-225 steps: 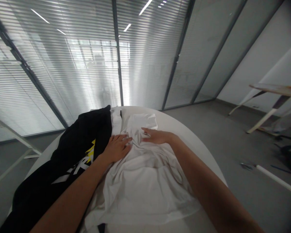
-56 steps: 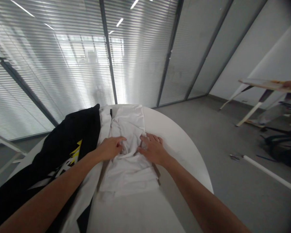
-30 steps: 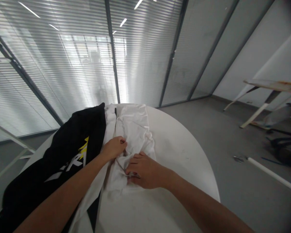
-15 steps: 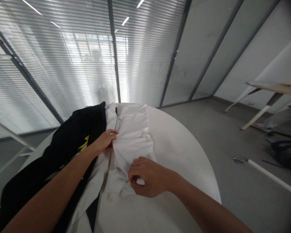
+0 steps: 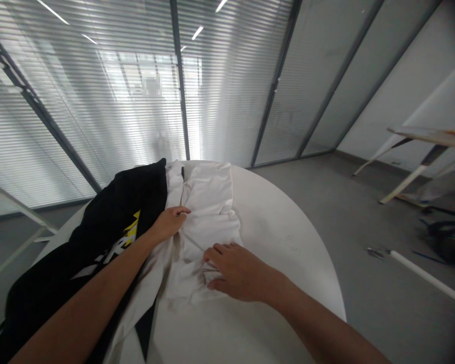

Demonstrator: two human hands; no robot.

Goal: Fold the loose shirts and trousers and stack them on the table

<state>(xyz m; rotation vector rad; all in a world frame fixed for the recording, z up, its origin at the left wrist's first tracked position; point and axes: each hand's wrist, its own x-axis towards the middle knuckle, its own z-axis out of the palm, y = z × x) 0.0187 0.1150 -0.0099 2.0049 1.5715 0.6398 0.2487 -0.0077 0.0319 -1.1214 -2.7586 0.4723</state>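
Observation:
A white garment [image 5: 208, 197] lies folded and wrinkled on the round white table [image 5: 288, 237]. My left hand [image 5: 170, 222] is at its left edge, thumb and fingers pinched on the fabric. Over the lower part of the same garment rests my right hand [image 5: 235, 270], its fingers apart and curved, with creased cloth under them. Left of the white cloth spreads a black garment [image 5: 109, 207] with a yellow and white print, partly covered by my left forearm. A white strip of cloth runs between the two down to the near edge.
Behind the table stands a glass partition with blinds [image 5: 227, 91]. To the right, a wooden-topped table [image 5: 432, 135] stands on splayed legs. A white pole [image 5: 428, 278] shows above the grey floor [image 5: 326, 187] at the right. Pale metal legs [image 5: 18, 207] show at the left.
My left hand has shifted slightly right and now pinches the garment's edge from above. The right hand has moved up a little and its curled fingers have spread onto the cloth.

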